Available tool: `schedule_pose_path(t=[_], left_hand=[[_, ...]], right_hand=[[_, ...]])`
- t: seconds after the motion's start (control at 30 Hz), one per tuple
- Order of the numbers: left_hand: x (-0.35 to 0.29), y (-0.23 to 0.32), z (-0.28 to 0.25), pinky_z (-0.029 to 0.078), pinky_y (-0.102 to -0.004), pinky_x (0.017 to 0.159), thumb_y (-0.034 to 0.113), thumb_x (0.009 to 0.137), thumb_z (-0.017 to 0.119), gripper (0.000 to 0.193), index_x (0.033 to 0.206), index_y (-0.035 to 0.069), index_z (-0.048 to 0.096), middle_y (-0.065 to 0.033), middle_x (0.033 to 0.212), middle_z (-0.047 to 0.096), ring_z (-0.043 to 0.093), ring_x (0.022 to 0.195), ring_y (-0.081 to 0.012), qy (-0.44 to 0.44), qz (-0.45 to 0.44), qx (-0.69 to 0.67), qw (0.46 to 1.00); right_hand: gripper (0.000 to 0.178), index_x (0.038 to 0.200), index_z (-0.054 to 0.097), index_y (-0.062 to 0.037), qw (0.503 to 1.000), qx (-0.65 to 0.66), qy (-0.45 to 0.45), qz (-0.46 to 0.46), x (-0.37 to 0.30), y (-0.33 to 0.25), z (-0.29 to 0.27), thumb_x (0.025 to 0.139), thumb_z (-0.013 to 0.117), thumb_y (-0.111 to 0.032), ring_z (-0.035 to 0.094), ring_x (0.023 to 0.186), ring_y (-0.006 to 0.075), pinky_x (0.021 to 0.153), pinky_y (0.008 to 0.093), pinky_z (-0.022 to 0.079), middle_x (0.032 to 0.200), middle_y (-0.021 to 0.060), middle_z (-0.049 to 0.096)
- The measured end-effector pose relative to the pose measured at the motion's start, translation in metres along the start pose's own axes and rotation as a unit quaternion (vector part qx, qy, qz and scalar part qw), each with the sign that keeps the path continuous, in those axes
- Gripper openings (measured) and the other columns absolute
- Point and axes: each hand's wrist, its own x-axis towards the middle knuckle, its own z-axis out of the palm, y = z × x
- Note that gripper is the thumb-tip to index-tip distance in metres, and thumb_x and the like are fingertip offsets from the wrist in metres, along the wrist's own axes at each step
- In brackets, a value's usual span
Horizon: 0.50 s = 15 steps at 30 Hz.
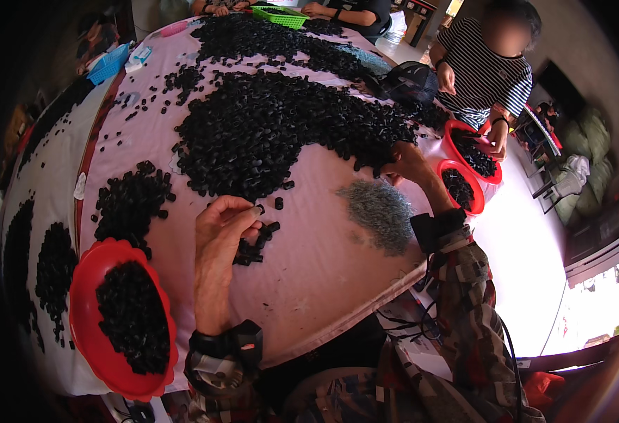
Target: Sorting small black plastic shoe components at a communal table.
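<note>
My left hand (223,227) is over the pink-covered table with thumb and forefinger pinched on a small black cylindrical plastic piece (261,209). Just beside its fingertips lies a small cluster of the same black pieces (250,248). My right hand (409,166) is bent down at the right edge of the large heap of black pieces (242,134); its fingers are curled together, and whatever is between them is hidden. Directly below that hand spreads a pile of tiny grey-blue pieces (381,217), too fine to make out singly.
A red scalloped basin (87,338) of black pieces stands at the left. Two red basins (494,178) (477,206) stand at the right, by a person in a striped shirt (489,70). Farther back are a green basket (288,21), a blue basket (108,63) and other people.
</note>
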Motion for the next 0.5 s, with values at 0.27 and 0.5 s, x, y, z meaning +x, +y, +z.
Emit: schedule_pose_path(t=[0.27,0.5], left_hand=[[0.001,-0.003,-0.002,0.050,-0.0205,0.065,0.007,0.081,0.068,0.011,0.089,0.003,0.063,-0.0048,0.082,0.065,0.064,0.071,-0.0106,0.003,0.003,-0.013,1.000],[0.001,0.000,-0.005,0.051,-0.0202,0.060,0.003,0.078,0.070,0.012,0.087,0.000,0.063,-0.0057,0.080,0.063,0.063,0.068,-0.0111,0.018,0.003,-0.033,0.999]], right_hand=[[0.040,0.100,0.059,0.0083,0.995,0.045,-0.022,-0.087,0.009,-0.044,0.025,0.067,0.075,-0.007,0.067,0.069,0.0195,0.064,0.0309,0.054,0.088,0.0145,0.067],[0.039,0.109,0.060,0.0027,0.978,0.123,-0.049,-0.161,0.001,-0.086,0.019,0.073,0.073,-0.005,0.066,0.076,0.0147,0.069,0.0277,0.052,0.093,0.0110,0.068]])
